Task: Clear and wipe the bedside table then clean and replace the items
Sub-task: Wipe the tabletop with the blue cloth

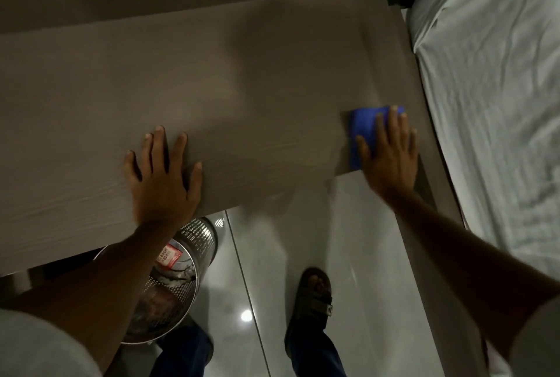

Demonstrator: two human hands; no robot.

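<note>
forearms reach out from below the camera. left hand (163, 175) lies flat, fingers spread, holding nothing, at the near edge of the table (212, 73). right hand (389, 154) presses flat on a blue cloth (365, 126) at the near right corner, beside the bed (491, 88). top shows no items: clearing appears done, wiping under way. cleaning and replacing items remain; none in view.
</note>
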